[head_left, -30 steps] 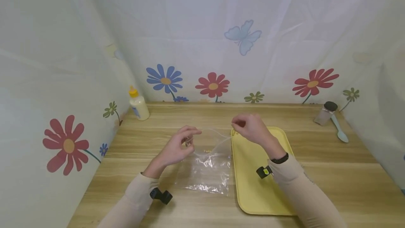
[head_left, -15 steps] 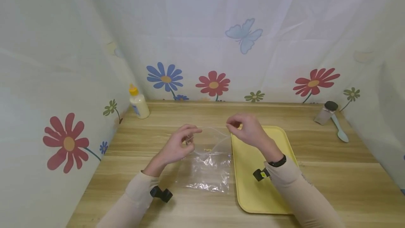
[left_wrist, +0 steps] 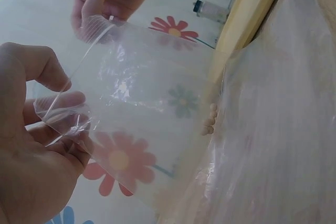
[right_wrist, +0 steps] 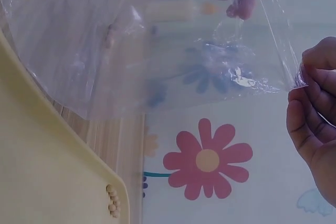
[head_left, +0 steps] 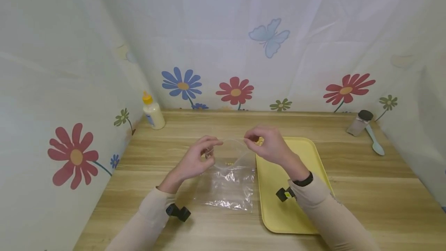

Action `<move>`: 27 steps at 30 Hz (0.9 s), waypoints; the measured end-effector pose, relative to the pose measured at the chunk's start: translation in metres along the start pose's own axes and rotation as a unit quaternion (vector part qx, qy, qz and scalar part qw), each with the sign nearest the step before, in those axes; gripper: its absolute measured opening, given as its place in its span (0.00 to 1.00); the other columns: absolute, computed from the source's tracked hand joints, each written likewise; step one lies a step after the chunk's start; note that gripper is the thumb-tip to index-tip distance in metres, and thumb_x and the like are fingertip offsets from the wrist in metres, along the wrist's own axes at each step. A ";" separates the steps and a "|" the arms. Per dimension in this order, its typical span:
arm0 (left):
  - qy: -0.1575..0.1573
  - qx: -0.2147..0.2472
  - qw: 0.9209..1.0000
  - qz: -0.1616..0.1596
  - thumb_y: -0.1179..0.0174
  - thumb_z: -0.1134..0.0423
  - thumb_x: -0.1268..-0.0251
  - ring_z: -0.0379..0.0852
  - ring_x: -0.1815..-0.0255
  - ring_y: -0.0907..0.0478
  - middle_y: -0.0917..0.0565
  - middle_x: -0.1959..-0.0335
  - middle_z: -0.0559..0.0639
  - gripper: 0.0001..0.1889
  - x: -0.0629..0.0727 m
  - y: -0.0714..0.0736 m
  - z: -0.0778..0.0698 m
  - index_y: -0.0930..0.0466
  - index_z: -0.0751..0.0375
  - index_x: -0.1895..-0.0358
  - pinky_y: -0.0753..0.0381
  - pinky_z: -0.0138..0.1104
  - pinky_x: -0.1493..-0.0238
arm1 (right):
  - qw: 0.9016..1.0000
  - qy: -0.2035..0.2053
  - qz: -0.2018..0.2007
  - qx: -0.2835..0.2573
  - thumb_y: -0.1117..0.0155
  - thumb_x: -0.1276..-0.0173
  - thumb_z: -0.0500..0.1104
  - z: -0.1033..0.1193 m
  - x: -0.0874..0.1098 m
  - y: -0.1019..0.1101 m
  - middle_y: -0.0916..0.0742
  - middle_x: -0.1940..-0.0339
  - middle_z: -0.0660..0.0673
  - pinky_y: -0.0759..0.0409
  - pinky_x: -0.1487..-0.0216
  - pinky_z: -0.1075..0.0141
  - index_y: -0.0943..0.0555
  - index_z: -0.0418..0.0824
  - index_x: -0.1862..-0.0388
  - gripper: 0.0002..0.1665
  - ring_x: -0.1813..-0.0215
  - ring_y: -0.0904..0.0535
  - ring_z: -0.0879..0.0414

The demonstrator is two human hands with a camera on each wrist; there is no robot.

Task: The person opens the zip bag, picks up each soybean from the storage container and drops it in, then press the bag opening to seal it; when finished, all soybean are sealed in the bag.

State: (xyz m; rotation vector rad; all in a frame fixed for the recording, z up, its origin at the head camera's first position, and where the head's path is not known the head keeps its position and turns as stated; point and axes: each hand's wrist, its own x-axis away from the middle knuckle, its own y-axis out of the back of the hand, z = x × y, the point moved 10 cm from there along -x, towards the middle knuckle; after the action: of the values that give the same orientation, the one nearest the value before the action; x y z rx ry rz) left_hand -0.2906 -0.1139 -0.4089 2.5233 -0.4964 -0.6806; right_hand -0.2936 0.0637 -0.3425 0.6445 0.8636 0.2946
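Observation:
A clear plastic zip bag (head_left: 231, 189) lies on the wooden table, its mouth raised and spread apart. My left hand (head_left: 195, 160) holds the left side of the mouth; in the left wrist view, the fingers curl round the bag's edge (left_wrist: 68, 116). Thumb and fingertips of my right hand (head_left: 270, 146) pinch the opposite corner of the mouth, plainly seen in the right wrist view. Several small wooden-looking beads (head_left: 229, 164) sit inside the bag in a short row. More beads (right_wrist: 112, 200) lie in the far left corner of the yellow tray (head_left: 289, 208).
A glue-like white bottle (head_left: 154, 116) with a yellow cap stands at the back left of the table. Toward the back right, a dark-lidded jar (head_left: 359, 124) is beside a light blue spoon (head_left: 375, 142). Flowered cloth (head_left: 209, 30) surrounds the table's back and sides.
My right hand has moved left from above the tray's far corner to the bag's mouth, and now pinches its corner. My left hand has stayed nearly still on the bag.

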 end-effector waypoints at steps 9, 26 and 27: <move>-0.009 -0.001 1.000 0.000 0.43 0.76 0.52 0.43 0.65 0.28 0.23 0.45 0.50 0.29 -0.001 0.001 -0.002 0.22 0.59 0.41 0.22 0.31 0.62 | 0.999 0.031 0.003 -0.013 0.33 0.40 0.37 0.011 -0.003 -0.005 0.13 0.71 0.50 0.19 0.68 0.64 0.14 0.40 0.67 0.03 0.69 0.21 0.62; 0.029 -0.003 1.000 0.004 0.44 0.80 0.52 0.48 0.64 0.29 0.24 0.44 0.58 0.28 -0.001 -0.003 0.002 0.24 0.67 0.41 0.24 0.31 0.60 | 1.000 0.026 0.004 -0.004 0.33 0.39 0.39 0.012 -0.003 -0.002 0.14 0.72 0.51 0.19 0.67 0.63 0.15 0.39 0.66 0.04 0.69 0.22 0.62; 0.029 -0.005 1.000 0.004 0.44 0.80 0.52 0.47 0.64 0.29 0.24 0.44 0.57 0.29 -0.001 -0.003 0.002 0.23 0.66 0.41 0.24 0.31 0.60 | 1.000 0.023 0.006 -0.003 0.33 0.39 0.39 0.011 -0.003 -0.002 0.14 0.72 0.51 0.18 0.67 0.62 0.14 0.40 0.66 0.04 0.69 0.22 0.62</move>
State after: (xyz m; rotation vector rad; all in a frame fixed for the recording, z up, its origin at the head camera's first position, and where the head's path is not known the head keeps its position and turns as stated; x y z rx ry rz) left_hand -0.2917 -0.1123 -0.4116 2.5220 -0.4820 -0.6035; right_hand -0.2868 0.0559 -0.3369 0.6392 0.9028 0.3237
